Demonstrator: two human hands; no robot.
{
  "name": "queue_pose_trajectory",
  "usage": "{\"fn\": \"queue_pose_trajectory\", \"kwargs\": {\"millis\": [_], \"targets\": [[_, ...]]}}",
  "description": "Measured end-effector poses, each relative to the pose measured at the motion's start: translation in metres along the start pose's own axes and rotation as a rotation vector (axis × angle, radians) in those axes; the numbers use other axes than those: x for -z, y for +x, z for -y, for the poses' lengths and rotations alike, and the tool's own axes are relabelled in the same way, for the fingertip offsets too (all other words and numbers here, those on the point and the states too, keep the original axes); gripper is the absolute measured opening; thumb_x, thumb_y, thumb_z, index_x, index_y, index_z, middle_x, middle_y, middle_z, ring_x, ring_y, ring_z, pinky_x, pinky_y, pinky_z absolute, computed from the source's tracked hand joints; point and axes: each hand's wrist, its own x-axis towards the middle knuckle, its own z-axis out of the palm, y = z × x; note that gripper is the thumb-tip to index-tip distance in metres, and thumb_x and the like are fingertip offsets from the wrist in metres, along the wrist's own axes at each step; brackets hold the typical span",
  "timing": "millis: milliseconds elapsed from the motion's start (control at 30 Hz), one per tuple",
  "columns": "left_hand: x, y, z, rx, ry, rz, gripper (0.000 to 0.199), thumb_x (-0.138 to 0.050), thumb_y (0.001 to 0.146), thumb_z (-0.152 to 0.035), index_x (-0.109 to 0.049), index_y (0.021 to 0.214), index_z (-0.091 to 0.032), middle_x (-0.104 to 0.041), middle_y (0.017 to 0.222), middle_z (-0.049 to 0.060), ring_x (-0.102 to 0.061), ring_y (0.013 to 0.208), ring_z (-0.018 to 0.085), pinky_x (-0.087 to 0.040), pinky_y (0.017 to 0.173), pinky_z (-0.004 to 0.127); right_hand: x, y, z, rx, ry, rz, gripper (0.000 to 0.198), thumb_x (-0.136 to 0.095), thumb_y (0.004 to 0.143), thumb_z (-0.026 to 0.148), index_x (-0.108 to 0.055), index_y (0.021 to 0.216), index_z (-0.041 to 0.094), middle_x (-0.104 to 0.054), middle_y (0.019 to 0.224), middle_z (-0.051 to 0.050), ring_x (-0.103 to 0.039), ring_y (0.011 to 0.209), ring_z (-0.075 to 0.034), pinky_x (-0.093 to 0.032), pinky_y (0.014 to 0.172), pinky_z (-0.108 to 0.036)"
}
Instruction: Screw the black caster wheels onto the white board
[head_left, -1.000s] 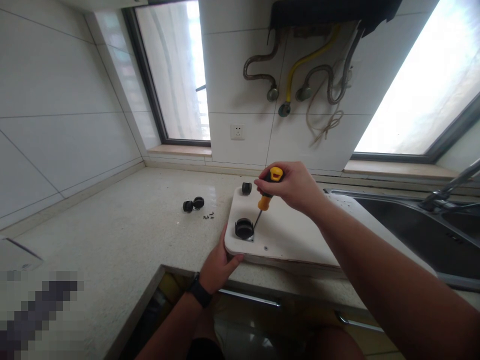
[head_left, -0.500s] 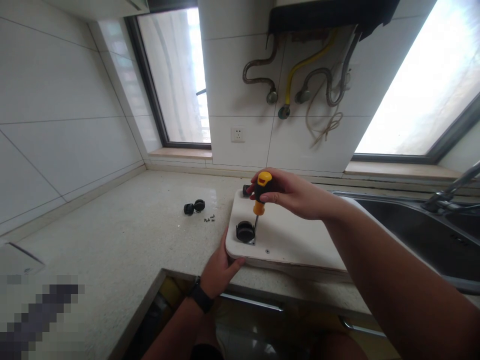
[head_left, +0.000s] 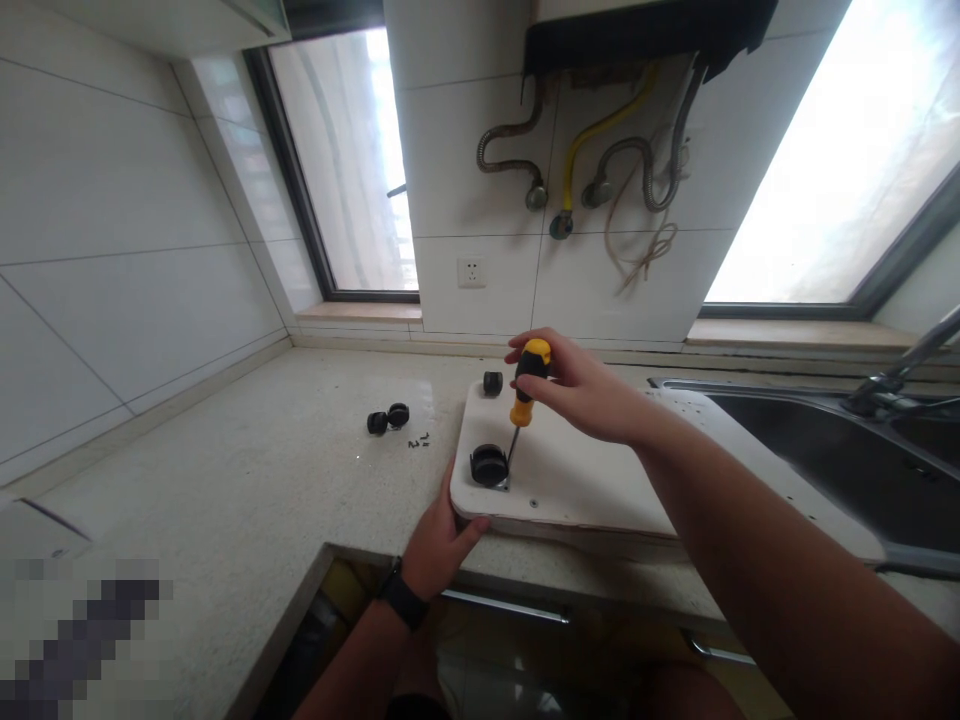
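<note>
My right hand (head_left: pixel 574 385) grips a yellow and black screwdriver (head_left: pixel 532 372), tilted slightly, its tip down at the base plate of a black caster wheel (head_left: pixel 489 465). That caster stands on the near left corner of a white board (head_left: pixel 585 480). With my left hand (head_left: pixel 439 540), a dark watch on its wrist, I hold the board's left near corner, thumb along the front edge. A second caster (head_left: pixel 493 383) is at the board's far left corner. A screw head (head_left: pixel 534 503) shows in the board near its front edge.
Two loose black casters (head_left: pixel 388 417) and several small screws (head_left: pixel 419 440) lie on the speckled countertop (head_left: pixel 300 450) left of the board. The board's right end overlaps a steel sink (head_left: pixel 825 450) with a faucet (head_left: pixel 874 390). Hoses and a wall socket (head_left: pixel 472 272) are behind.
My right hand has loosened and shifted its fingers on the screwdriver handle, which leans a little more to the right. The left hand keeps its place. The view has moved slightly.
</note>
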Motion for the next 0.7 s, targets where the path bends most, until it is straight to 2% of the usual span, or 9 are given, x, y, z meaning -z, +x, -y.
{"fn": "queue_pose_trajectory", "kwargs": {"millis": [67, 133, 200, 300, 367, 433, 600, 700], "targets": [[0.000, 0.000, 0.001, -0.010, -0.008, 0.004, 0.093, -0.065, 0.102, -0.052, -0.012, 0.172, -0.021, -0.040, 0.172, 0.015, -0.039, 0.158, 0.034, -0.031, 0.129, 0.050, 0.007, -0.002, 0.000, 0.039, 0.196, 0.171, 0.043, -0.068, 0.096, 0.042, -0.055, 0.134, 0.027, -0.069, 0.137, -0.010, -0.070, 0.116, -0.027, -0.056, 0.100, -0.048], [0.000, 0.000, 0.002, -0.013, -0.006, 0.007, 0.093, -0.065, 0.102, -0.052, -0.012, 0.172, -0.021, -0.041, 0.171, 0.015, -0.041, 0.157, 0.033, -0.031, 0.129, 0.050, 0.010, -0.002, -0.001, 0.057, 0.248, 0.231, 0.038, -0.070, 0.096, 0.045, -0.059, 0.126, 0.025, -0.072, 0.131, -0.011, -0.071, 0.116, -0.027, -0.056, 0.102, -0.049], [-0.001, 0.000, 0.003, -0.005, 0.002, 0.008, 0.094, -0.065, 0.102, -0.052, -0.011, 0.172, -0.021, -0.042, 0.170, 0.015, -0.043, 0.155, 0.033, -0.032, 0.128, 0.050, 0.009, -0.001, -0.003, 0.048, 0.165, 0.172, 0.030, -0.074, 0.094, 0.047, -0.062, 0.109, 0.024, -0.076, 0.114, -0.009, -0.073, 0.105, -0.027, -0.057, 0.094, -0.047], [-0.001, 0.000, 0.004, 0.011, 0.014, 0.008, 0.094, -0.065, 0.102, -0.052, -0.010, 0.172, -0.021, -0.043, 0.170, 0.016, -0.043, 0.155, 0.034, -0.033, 0.128, 0.051, 0.001, 0.000, -0.005, -0.022, -0.043, -0.028, 0.037, -0.079, 0.087, 0.054, -0.056, 0.092, 0.025, -0.070, 0.086, -0.003, -0.068, 0.079, -0.023, -0.052, 0.072, -0.040], [-0.001, -0.001, 0.004, 0.017, 0.021, 0.003, 0.094, -0.064, 0.102, -0.052, -0.010, 0.172, -0.021, -0.042, 0.170, 0.017, -0.042, 0.156, 0.034, -0.032, 0.128, 0.051, -0.005, 0.000, -0.006, -0.050, -0.144, -0.148, 0.045, -0.080, 0.084, 0.059, -0.049, 0.087, 0.027, -0.064, 0.076, 0.000, -0.059, 0.069, -0.021, -0.044, 0.064, -0.037], [-0.001, -0.001, 0.004, 0.021, 0.026, -0.002, 0.094, -0.065, 0.102, -0.052, -0.011, 0.172, -0.021, -0.042, 0.170, 0.017, -0.041, 0.156, 0.035, -0.031, 0.129, 0.051, -0.009, -0.001, -0.007, -0.048, -0.183, -0.207, 0.048, -0.079, 0.084, 0.061, -0.045, 0.086, 0.028, -0.061, 0.075, 0.002, -0.055, 0.067, -0.020, -0.041, 0.063, -0.037], [-0.002, 0.000, 0.001, 0.020, 0.015, 0.001, 0.093, -0.064, 0.102, -0.052, -0.012, 0.172, -0.021, -0.041, 0.171, 0.016, -0.040, 0.157, 0.034, -0.031, 0.129, 0.050, -0.010, -0.006, -0.012, -0.060, -0.032, -0.136, 0.041, -0.076, 0.088, 0.057, -0.048, 0.096, 0.028, -0.064, 0.081, 0.000, -0.060, 0.071, -0.021, -0.046, 0.070, -0.040], [-0.003, -0.001, 0.000, 0.009, 0.017, 0.000, 0.092, -0.064, 0.103, -0.053, -0.012, 0.172, -0.021, -0.039, 0.172, 0.016, -0.038, 0.159, 0.034, -0.030, 0.129, 0.050, -0.004, -0.005, -0.018, 0.004, 0.138, -0.021, 0.036, -0.073, 0.091, 0.051, -0.054, 0.110, 0.027, -0.071, 0.101, -0.005, -0.068, 0.091, -0.024, -0.054, 0.086, -0.046]]}}
